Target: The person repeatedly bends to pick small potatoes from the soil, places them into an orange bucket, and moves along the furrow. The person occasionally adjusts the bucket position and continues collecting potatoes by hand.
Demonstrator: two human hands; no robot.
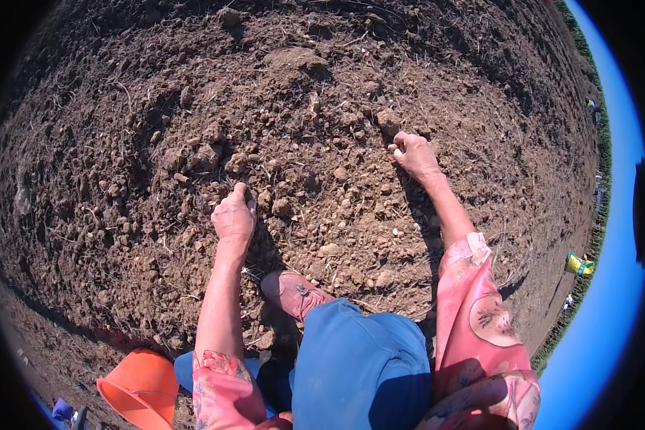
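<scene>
Tilled brown soil with clods and dry plant bits spreads before me. My left hand hangs low over it at the centre left, fingers curled; whether anything is inside them is hidden. My right hand, farther forward and to the right, pinches a small pale lump between thumb and finger, close beside a large soil clod. A small whitish piece lies on the soil between my arms.
An orange bucket lies tipped at the lower left beside my leg. My dusty shoe stands on the soil below my left hand. A yellow and green bag is at the far right, near a strip of green plants.
</scene>
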